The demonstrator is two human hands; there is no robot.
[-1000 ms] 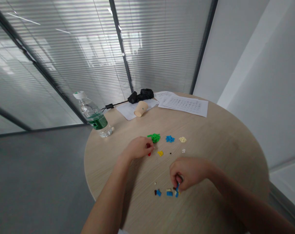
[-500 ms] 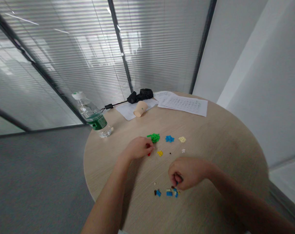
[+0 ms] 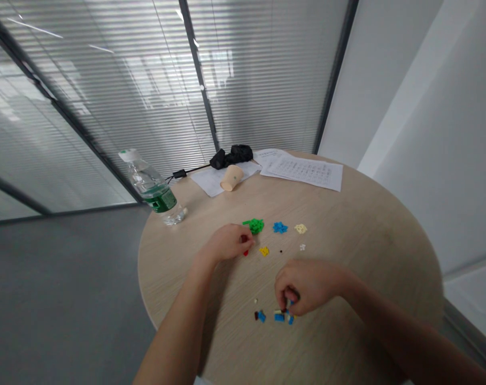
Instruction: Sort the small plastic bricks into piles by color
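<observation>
My left hand rests on the table with its fingers curled together over a few red pieces, mostly hidden under the fingertips. Whatever lies between those fingers does not show. Just beyond it is a heap of green toy bricks, with a small yellow pile to the right. My right hand is bent down, fingers drawn together over a loose group of blue, brown and cream bricks. Its fingertips touch that group; what they pinch is too small to make out. A brown and blue pair lies left of it.
Blue bricks, cream bricks and white bits lie in separate piles. Farther back are a water bottle, a tipped paper cup, a black folded umbrella and printed sheets on the round table.
My right hand has shifted slightly left and down, its fingertips now at the loose bricks. My left hand has stayed nearly in place over the red pieces.
</observation>
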